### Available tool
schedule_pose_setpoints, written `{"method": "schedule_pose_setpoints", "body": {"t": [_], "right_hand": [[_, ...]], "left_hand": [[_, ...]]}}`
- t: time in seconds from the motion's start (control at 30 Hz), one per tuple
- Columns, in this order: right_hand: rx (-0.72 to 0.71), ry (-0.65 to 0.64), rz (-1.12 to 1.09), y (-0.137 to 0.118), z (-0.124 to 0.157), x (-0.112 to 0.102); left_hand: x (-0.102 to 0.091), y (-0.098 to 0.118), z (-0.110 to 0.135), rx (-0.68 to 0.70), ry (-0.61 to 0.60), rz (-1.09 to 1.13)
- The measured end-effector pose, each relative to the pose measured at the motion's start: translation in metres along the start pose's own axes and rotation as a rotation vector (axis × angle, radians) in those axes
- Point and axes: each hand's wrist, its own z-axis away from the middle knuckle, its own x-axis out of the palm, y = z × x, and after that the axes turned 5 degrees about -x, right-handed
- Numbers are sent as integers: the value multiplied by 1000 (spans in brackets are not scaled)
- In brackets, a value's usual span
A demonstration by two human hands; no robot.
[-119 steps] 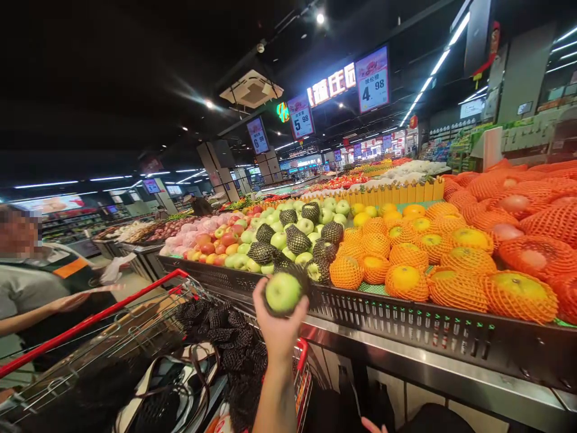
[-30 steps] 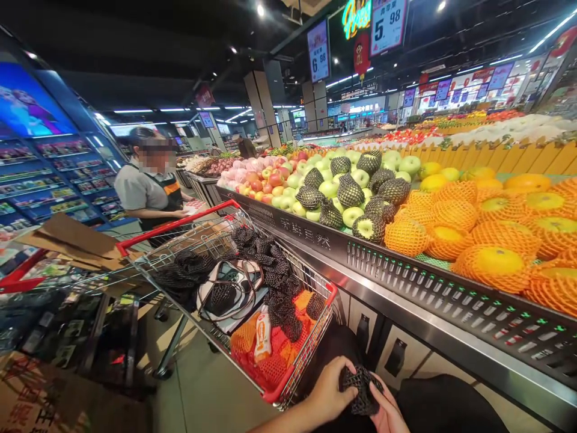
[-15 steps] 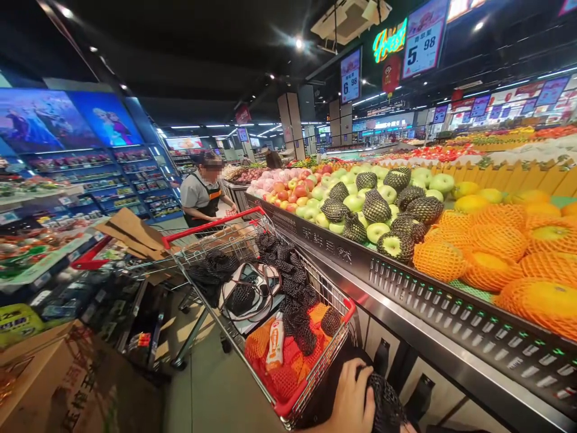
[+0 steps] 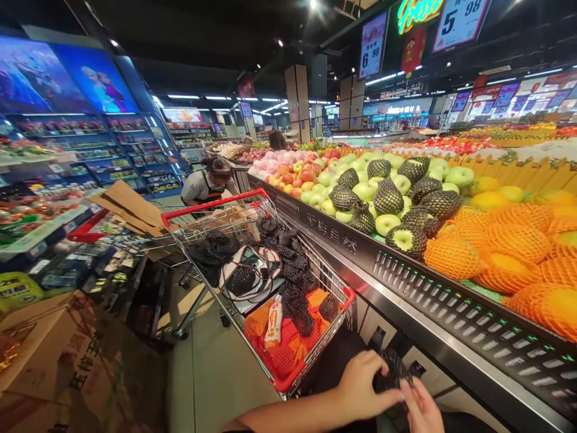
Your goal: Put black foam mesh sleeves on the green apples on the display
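At the bottom of the head view, my left hand (image 4: 363, 385) curls its fingers and thumb round a black foam fruit net (image 4: 391, 368). My right hand (image 4: 424, 409) pinches the lower right edge of the same net with the thumb and fingertips. Whether fruit sits inside the net, I cannot tell. Left of my hands stands a shopping cart (image 4: 282, 385) with black nets, red and orange nets (image 4: 283, 355), a white and orange packet (image 4: 273, 322) and a bag with dark straps. Green apples (image 4: 365, 191), several in black nets, lie on the stand above.
The fruit stand's black perforated rim (image 4: 433, 300) runs diagonally along my right. Orange-netted fruit (image 4: 507, 264) lies at its near end. A cardboard box (image 4: 40, 355) is at lower left. A person (image 4: 205, 183) bends beyond the cart beside a second cart.
My right hand has come into fuller view and now pinches the net beside my left hand. The person beyond the cart has bent lower. The view has shifted slightly.
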Motion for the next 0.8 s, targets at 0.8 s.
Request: {"method": "schedule_pose_setpoints", "body": {"t": [0.8], "right_hand": [[356,-65,-729,-153,-37,94]], "left_hand": [[-108,8,-27,372,283,-335]]}}
